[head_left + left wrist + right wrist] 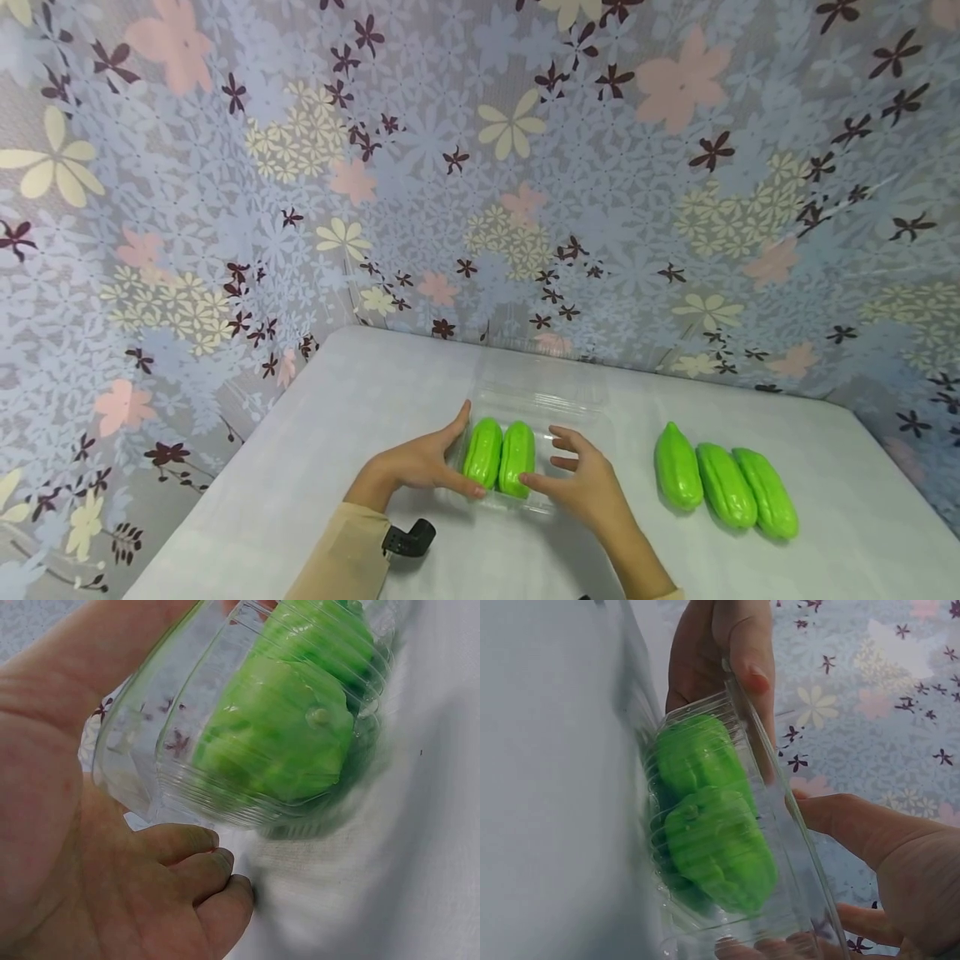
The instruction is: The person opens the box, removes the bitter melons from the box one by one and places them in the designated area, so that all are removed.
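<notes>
A clear plastic container (pixel 551 504) with raised ribs holds two bright green, ridged, long vegetables, the left one (pixel 483 454) beside the right one (pixel 517 460). My left hand (pixel 423 462) grips its left end, the thumb along the near side and the fingers toward the far side. Around its right end is my right hand (pixel 588 483), thumb toward the near rim and fingers bent. In the right wrist view, some fingertips (pixel 769 949) show through the clear wall. Both vegetables (pixel 277 727) lie inside the container in the left wrist view too.
Three similar vegetables lie side by side on the white table at the right: a pointed one (pixel 677 468), a middle one (pixel 727 486) and an outer one (pixel 767 493). A flowered wall covering (pixel 510 233) rises behind the table (pixel 300 467). A black wrist device (pixel 411 539) sits at the left cuff.
</notes>
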A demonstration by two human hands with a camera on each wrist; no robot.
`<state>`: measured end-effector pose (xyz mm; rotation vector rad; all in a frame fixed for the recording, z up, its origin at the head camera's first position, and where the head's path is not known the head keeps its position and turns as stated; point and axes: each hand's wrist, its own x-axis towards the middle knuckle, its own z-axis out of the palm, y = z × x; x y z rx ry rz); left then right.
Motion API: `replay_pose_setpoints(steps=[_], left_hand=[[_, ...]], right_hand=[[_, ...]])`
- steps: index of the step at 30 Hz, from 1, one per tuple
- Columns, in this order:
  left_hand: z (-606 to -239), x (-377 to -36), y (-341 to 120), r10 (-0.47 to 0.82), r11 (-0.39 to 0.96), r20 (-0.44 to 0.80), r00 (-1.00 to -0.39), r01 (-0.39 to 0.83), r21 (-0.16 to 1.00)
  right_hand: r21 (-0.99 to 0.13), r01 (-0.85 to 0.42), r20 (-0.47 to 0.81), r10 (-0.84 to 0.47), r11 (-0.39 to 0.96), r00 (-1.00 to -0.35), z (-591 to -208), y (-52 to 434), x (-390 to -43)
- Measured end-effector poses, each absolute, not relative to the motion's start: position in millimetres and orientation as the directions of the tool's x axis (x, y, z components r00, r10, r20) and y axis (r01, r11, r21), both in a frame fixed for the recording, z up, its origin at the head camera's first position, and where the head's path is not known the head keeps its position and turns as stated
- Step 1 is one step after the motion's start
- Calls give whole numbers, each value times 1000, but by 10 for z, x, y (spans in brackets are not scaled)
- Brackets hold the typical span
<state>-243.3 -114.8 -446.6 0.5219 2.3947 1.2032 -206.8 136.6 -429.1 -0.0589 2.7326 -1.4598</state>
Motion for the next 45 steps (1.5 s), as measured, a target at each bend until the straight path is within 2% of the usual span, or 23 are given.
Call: replay_pose_setpoints(steps=[20, 45], left_hand=[[-4487, -2429, -1135, 495, 552, -188, -849, 140, 822], [-4433, -2417, -1147, 491, 582, -213, -845, 135, 802]], right_hand=[[-795, -45, -28, -111, 605, -993, -4349, 1267, -2133], [-799, -90, -23, -180, 594, -983, -4409, 1163, -2198]])
